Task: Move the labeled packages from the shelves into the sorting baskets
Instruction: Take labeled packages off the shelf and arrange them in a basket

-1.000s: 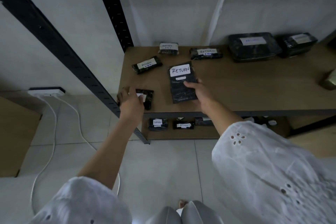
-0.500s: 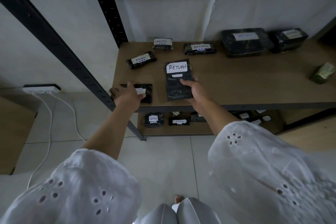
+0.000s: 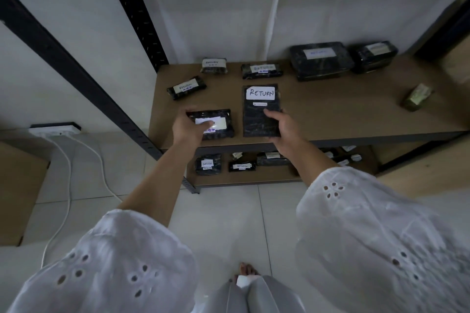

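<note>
Packages lie spread on the brown shelf, each wrapped in black with a white label. Left hand curls over the small package near the front-left corner, fingers on its label, thumb at its far edge; grip looks forming, not yet a lift. Right hand clasps the tall flat package marked RETURN at its lower right edge, thumb on top, fingers hidden beneath. Both items sit close to the front lip, likely why they go first: short pull, no reaching over others. Smaller packages further back, well apart. Large package against the wall. Black upright stands left of the shelf; open floor below gives room to draw back. More packages on the lower shelf. No baskets in view.
</note>
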### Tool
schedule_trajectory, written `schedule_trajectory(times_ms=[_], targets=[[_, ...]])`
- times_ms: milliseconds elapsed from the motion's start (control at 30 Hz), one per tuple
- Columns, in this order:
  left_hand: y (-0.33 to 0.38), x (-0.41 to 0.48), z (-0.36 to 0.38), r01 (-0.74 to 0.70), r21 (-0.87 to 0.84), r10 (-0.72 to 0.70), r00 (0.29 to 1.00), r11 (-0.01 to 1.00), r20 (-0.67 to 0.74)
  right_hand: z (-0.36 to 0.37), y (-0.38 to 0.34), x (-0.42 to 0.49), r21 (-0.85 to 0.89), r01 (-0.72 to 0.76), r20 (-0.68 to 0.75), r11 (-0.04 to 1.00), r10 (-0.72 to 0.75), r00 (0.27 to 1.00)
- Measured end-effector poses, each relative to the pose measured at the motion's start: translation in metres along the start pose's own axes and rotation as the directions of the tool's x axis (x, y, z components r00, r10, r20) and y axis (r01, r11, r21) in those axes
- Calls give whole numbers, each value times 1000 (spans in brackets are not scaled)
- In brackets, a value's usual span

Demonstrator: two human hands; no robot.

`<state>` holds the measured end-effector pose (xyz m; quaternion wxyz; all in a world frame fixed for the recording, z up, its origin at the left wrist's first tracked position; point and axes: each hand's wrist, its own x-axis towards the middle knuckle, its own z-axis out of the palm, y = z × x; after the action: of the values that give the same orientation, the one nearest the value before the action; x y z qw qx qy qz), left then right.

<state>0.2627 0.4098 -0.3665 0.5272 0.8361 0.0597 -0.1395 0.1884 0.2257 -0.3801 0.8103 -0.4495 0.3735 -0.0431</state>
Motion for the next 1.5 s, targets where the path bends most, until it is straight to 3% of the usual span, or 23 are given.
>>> schedule_trajectory(times_ms=[67, 200, 333, 500, 633, 800, 1100, 1500], targets=[[13, -16, -5, 96, -97, -97, 995, 991, -7, -6, -13, -22, 14, -9, -13, 1000, 9, 1000], [38, -53, -15, 217, -215, -190, 972, 952, 138, -21, -41, -72, 18, -28, -39, 999, 28, 999], [73, -103, -23, 281, -343, -195, 945, 897, 264, -37, -65, -123, 46, -39, -44, 998, 41, 998], [113, -155, -22, 287, -355, -145, 915, 890, 377, -60, -98, -171, 46, 12, -2, 999, -12, 1000], [141, -191, -9, 294, -367, -116, 893, 883, 436, -88, -128, -197, 2, 109, 63, 994, -109, 992], [172, -237, 25, 350, -426, -119, 869, 835, 481, -139, -165, -217, 28, 113, 87, 993, -115, 990], [215, -355, 164, 292, -510, -12, 875, 809, 483, -318, -242, -252, -42, 130, 54, 991, -128, 990], [311, -420, 359, 296, -448, 53, 784, 844, 618, -515, -346, -237, 93, 193, 30, 977, -197, 980]])
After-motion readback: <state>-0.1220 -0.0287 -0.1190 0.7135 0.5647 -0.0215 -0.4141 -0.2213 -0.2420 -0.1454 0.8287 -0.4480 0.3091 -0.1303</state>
